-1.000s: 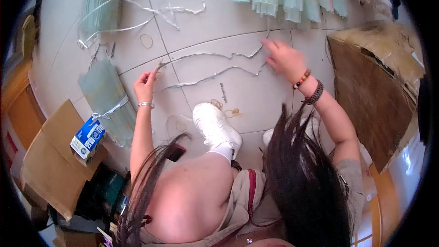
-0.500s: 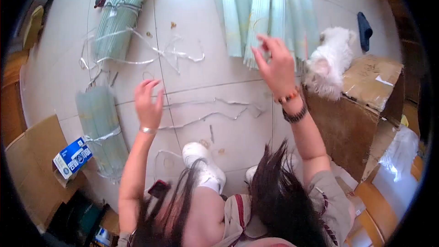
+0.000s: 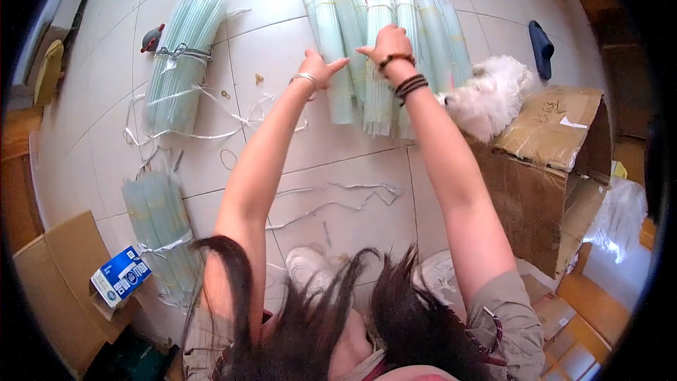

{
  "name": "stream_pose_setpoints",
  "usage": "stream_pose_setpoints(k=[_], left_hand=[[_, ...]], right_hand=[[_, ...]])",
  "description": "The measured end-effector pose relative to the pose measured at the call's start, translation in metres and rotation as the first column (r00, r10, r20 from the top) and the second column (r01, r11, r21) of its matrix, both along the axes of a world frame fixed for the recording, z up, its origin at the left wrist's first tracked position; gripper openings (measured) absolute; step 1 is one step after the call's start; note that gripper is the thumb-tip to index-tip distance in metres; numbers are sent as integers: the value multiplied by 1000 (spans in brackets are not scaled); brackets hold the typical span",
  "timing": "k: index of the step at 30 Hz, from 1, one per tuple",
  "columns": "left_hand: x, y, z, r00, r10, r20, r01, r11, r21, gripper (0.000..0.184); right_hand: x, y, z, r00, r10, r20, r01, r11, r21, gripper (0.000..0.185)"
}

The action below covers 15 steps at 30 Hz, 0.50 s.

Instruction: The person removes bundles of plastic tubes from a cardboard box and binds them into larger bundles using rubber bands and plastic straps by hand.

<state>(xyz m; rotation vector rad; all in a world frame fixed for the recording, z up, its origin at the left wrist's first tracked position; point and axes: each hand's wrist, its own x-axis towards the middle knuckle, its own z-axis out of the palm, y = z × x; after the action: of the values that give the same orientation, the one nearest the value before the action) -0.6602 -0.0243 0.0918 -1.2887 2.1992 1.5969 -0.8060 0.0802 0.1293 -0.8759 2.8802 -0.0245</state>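
Translucent pale-green rods (image 3: pixel 340 99), banded into slender bundles, lie side by side on the tiled floor, ahead of the person. An open cardboard box (image 3: pixel 522 201) stands to their lower right. A thicker tied bundle (image 3: pixel 169 102) lies to their left. A fluffy white dog (image 3: pixel 493 99) is situated between the row and the box. The right hand (image 3: pixel 388 48) curls over a middle bundle, probably gripping it, though the hand hides the contact. The left hand (image 3: pixel 321 70) is open, thumb extended, at the leftmost bundles. Crinkled silvery ribbon (image 3: pixel 331 203) lies nearer the person.
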Motion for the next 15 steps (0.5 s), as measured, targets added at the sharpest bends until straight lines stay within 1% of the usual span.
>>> stream_pose_setpoints(k=[1, 2, 3, 4, 5, 6, 7, 8, 10, 11, 14, 15], left_hand=[[3, -6, -1, 998, -49, 34, 49, 999, -9, 92], [11, -16, -7, 998, -42, -36, 44, 998, 54, 87], [22, -27, -16, 994, -27, -109, 40, 992, 117, 82], [30, -33, -20, 984, -5, -179, 38, 983, 178, 77], [49, -21, 24, 966, 163, -199, -65, 904, 424, 57], [71, -11, 30, 920, 263, -290, -79, 850, 521, 52], [98, -8, 37, 852, 376, -364, -89, 790, 606, 48], [117, 1, 41, 769, 479, -423, -70, 721, 689, 44], [150, 24, 60, 720, 441, -536, -19, 784, 620, 45], [164, 35, 67, 695, 418, -585, 4, 812, 584, 47], [193, 57, 65, 691, 356, -629, -39, 887, 459, 48], [198, 63, 70, 698, 290, -655, -43, 930, 365, 41]], right_hand=[[-1, 2, 11, 997, 11, 77, -8, 999, -39, 68], [-3, 5, 16, 989, 29, 148, -17, 997, -80, 61], [-8, 5, 16, 978, 46, 203, -30, 996, -82, 46], [-22, 10, 6, 931, 83, 356, -19, 983, -181, 46], [-41, 19, -11, 857, 137, 496, 6, 961, -276, 46], [-51, 24, -20, 759, 205, 618, 45, 930, -364, 45], [-29, 35, 2, 486, 319, 814, 289, 820, -494, 46], [-2, 58, 36, 175, 467, 867, 554, 681, -479, 47], [43, 69, 72, 111, 567, 816, 635, 591, -497, 44], [63, 73, 79, 81, 611, 788, 678, 545, -493, 44], [106, 76, 81, 158, 648, 745, 603, 534, -592, 40], [120, 77, 90, 213, 715, 666, 532, 487, -693, 32]])
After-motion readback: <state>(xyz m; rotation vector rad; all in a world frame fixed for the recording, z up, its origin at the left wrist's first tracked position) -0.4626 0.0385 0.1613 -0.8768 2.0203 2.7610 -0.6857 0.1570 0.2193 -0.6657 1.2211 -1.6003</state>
